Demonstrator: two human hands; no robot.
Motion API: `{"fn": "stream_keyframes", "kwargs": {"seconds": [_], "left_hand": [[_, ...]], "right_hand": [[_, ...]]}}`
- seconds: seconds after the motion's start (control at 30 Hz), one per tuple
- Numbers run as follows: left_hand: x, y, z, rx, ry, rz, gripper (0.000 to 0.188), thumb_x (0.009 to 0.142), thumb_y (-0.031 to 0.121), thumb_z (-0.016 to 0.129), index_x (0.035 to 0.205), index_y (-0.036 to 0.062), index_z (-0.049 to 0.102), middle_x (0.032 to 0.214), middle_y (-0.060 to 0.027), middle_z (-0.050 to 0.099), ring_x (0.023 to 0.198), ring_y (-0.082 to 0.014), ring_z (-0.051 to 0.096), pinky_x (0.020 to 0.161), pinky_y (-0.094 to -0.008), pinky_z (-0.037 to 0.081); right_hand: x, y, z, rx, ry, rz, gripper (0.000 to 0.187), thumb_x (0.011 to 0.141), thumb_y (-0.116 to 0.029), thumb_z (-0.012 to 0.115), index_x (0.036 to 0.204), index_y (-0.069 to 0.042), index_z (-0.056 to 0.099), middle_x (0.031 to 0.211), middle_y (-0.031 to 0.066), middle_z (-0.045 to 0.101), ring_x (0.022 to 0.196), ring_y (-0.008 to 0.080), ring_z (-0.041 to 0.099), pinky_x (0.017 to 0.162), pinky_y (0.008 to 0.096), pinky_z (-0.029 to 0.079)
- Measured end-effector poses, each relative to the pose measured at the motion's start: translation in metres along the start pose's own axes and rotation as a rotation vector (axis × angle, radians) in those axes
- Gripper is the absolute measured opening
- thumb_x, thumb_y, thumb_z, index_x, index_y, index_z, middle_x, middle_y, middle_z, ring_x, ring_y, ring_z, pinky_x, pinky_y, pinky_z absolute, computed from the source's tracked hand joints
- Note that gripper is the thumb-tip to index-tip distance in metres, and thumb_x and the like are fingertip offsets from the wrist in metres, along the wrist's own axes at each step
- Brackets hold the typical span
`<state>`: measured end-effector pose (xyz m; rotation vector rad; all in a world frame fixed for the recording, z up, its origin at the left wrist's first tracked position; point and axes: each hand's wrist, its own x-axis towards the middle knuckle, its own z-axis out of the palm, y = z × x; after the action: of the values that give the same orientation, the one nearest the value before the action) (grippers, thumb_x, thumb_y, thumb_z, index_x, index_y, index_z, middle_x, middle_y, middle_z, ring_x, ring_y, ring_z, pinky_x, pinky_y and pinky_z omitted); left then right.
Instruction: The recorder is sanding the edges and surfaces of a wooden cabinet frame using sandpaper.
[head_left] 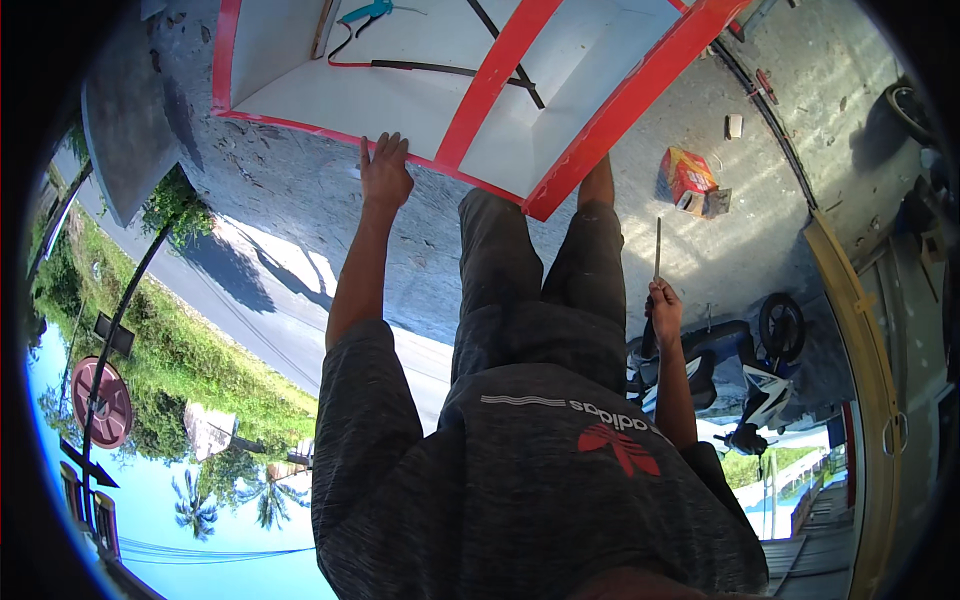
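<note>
My left hand (385, 172) rests flat, fingers spread, on the red front edge of a large white cabinet with red-painted edges (640, 90) that lies on the concrete ground. My right hand (662, 306) is held away from the cabinet, to the right of my legs, and grips a thin grey rod-like tool (657, 245) that points toward the ground. A red divider bar (495, 75) crosses the cabinet's white inside. My dark trousers and grey shirt fill the middle of the view.
A blue-handled tool (365, 12) and a black cord (440, 68) lie inside the cabinet. An orange carton (688, 174) and a small white object (735, 125) sit on the concrete. A parked motorcycle (750, 375), a yellow wooden frame (860, 320) and a roadside with grass (190, 350) surround me.
</note>
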<state>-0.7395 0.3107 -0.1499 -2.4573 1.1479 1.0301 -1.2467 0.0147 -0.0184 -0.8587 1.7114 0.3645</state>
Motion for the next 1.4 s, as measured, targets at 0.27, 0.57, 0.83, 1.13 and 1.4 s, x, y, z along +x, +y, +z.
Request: {"fn": "stream_keyframes", "kwargs": {"seconds": [0.27, 0.57, 0.83, 1.13, 1.4], "left_hand": [[-0.038, 0.057, 0.009, -0.231, 0.195, 0.070, 0.056, 0.084, 0.009, 0.061, 0.139, 0.0002, 0.055, 0.151, -0.0186, 0.051, 0.147, -0.0371, 0.042, 0.122, -0.0555, 0.030], [0.007, -0.064, -0.020, -0.019, 0.267, -0.090, 0.038, 0.096, 0.031, 0.061, 0.128, 0.0111, 0.069, 0.144, -0.0097, 0.062, 0.142, -0.0271, 0.050, 0.123, -0.0643, 0.019], [0.054, -0.215, -0.068, 0.091, 0.263, -0.277, 0.041, 0.103, 0.040, 0.053, 0.130, 0.0124, 0.068, 0.147, -0.0084, 0.060, 0.145, -0.0277, 0.047, 0.120, -0.0700, 0.018], [0.071, -0.254, -0.050, 0.141, 0.570, -0.407, 0.054, 0.097, 0.042, 0.055, 0.132, 0.0020, 0.063, 0.154, -0.0169, 0.050, 0.142, -0.0363, 0.047, 0.115, -0.0638, 0.032], [0.068, -0.258, -0.066, -0.087, 0.667, -0.171, 0.014, 0.084, 0.015, 0.070, 0.091, 0.0031, 0.068, 0.102, -0.0186, 0.067, 0.099, -0.0361, 0.066, 0.091, -0.0536, 0.049]], "right_hand": [[0.000, -0.003, 0.028, -0.048, -0.038, -0.013, 0.020, 0.102, -0.023, 0.066, 0.115, -0.007, 0.067, 0.068, -0.0076, 0.048, 0.056, 0.0038, 0.046, 0.052, 0.0225, 0.039], [-0.005, 0.000, 0.033, -0.050, 0.001, 0.005, 0.023, 0.103, -0.020, 0.062, 0.120, -0.004, 0.069, 0.067, -0.0057, 0.051, 0.055, 0.0041, 0.048, 0.051, 0.0231, 0.040], [-0.014, -0.002, 0.042, -0.099, 0.062, 0.060, 0.014, 0.104, -0.018, 0.060, 0.110, -0.009, 0.068, 0.066, -0.0076, 0.047, 0.052, 0.0031, 0.044, 0.048, 0.0218, 0.037], [-0.034, 0.001, 0.074, -0.102, -0.017, 0.076, 0.018, 0.105, -0.018, 0.059, 0.116, -0.007, 0.067, 0.065, -0.0085, 0.045, 0.052, 0.0029, 0.041, 0.048, 0.0221, 0.036], [-0.048, 0.019, 0.085, -0.026, 0.070, 0.076, 0.016, 0.105, -0.020, 0.060, 0.114, -0.009, 0.068, 0.065, -0.0083, 0.046, 0.052, 0.0029, 0.043, 0.049, 0.0223, 0.037]]}}
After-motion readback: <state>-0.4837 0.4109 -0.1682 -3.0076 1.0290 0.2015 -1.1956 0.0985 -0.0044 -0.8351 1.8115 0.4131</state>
